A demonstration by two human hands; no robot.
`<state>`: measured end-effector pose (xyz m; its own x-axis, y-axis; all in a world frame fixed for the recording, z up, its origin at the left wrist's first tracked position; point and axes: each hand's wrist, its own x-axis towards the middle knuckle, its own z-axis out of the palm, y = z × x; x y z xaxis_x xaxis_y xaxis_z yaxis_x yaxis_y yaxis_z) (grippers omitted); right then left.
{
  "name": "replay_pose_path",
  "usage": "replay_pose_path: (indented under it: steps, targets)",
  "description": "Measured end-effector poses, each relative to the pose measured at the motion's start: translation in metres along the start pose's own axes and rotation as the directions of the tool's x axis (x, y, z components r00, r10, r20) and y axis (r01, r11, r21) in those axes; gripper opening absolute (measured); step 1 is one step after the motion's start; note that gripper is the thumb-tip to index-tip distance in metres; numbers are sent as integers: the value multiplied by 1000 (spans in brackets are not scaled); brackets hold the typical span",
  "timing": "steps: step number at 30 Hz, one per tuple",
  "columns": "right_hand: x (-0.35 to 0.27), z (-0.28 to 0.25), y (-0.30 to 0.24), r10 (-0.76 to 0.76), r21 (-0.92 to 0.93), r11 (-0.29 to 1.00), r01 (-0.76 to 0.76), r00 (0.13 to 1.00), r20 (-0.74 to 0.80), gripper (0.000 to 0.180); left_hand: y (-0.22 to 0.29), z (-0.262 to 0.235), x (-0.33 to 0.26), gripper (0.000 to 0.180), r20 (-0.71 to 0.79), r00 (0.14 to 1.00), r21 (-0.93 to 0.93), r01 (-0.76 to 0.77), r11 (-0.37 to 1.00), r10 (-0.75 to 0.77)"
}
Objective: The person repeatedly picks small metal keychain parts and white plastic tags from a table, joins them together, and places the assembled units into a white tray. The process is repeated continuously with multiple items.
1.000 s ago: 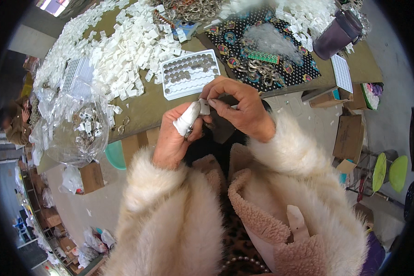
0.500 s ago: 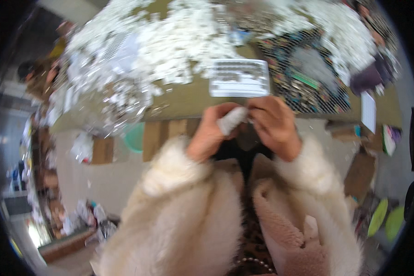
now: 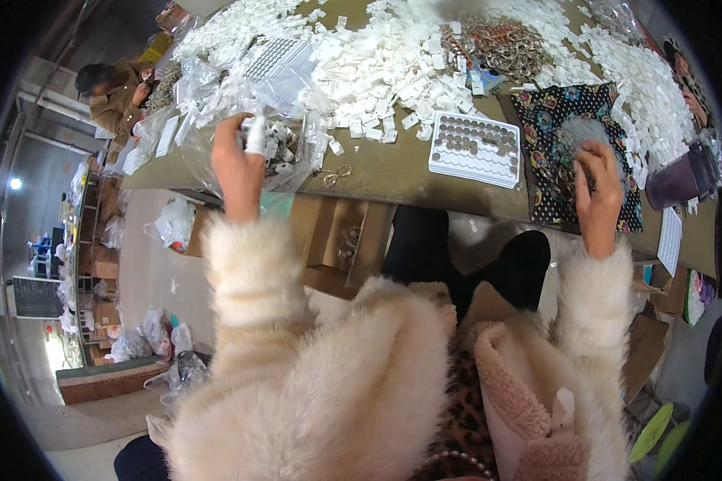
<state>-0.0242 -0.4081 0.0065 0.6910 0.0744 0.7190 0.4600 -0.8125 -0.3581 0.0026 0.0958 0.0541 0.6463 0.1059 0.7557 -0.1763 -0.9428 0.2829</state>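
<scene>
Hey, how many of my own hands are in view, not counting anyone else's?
2. Your left hand is at the clear plastic bag; your right hand is over the patterned cloth. Neither is fully hidden.

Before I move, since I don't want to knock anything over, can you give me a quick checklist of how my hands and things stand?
1. Left hand at the clear bag of small parts: ok.
2. White wrap on that hand's thumb: ok, in place.
3. Right hand over the patterned cloth: ok; whether its grip holds a part: cannot tell.
4. White tray on the table, apart from both hands: ok.
5. Round discs in every row of the tray: not ok, the nearest row shows none.
6. Purple tumbler apart from the right hand: ok.
</scene>
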Motion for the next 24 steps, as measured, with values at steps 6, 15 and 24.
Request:
replay_pose_path:
  steps: [6, 15, 24]
  targets:
    - [-4, 4, 47, 72, -301, 953, -47, 995, 73, 17, -14, 11, -8, 30, 121, 979, 216, -186, 958, 163]
    - [-6, 9, 49, 105, -384, 923, -16, 972, 212, 28, 82, 78, -38, 27, 300, 912, 21, -301, 953, 281]
    - [-12, -3, 41, 136, -133, 985, -111, 970, 200, 22, 80, 106, -41, 20, 404, 879, 43, -293, 955, 252]
